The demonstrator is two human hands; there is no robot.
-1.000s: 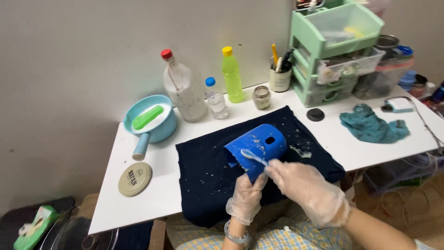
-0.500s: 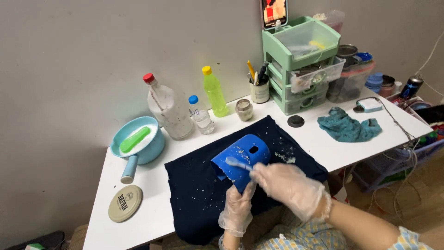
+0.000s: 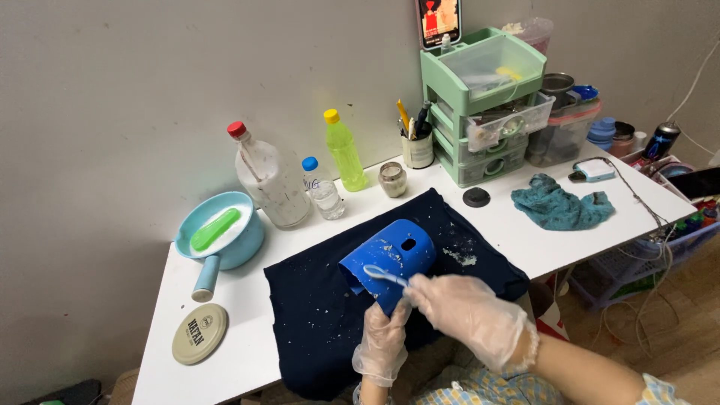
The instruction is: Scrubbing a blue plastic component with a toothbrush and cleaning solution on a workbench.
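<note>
The left hand, in a thin clear glove, is closed around the near rim of a blue plastic cup-shaped holder with a small oval hole in its side, tipping it so the open mouth faces left. The right hand, gloved the same way, pinches the handle of a slim white-and-pale-blue brush, whose head lies across the holder's lower edge. The holder sits over the middle of a dark navy cloth spread on the white rectangular table; the cloth hangs over the table's near edge and is flecked with pale crumbs, thickest just right of the holder.

Left of the cloth, a round beige tin lid lies close to the near edge, and a light blue plastic scoop bowl holding a green flat tool sits near the left rear corner. Along the wall stand a clear red-capped bottle, a small blue-capped bottle, a yellow-green bottle and a small glass jar. Bare tabletop opens right of the cloth, between a black round cap and a crumpled teal rag. A mint-green drawer unit fills the back right.
</note>
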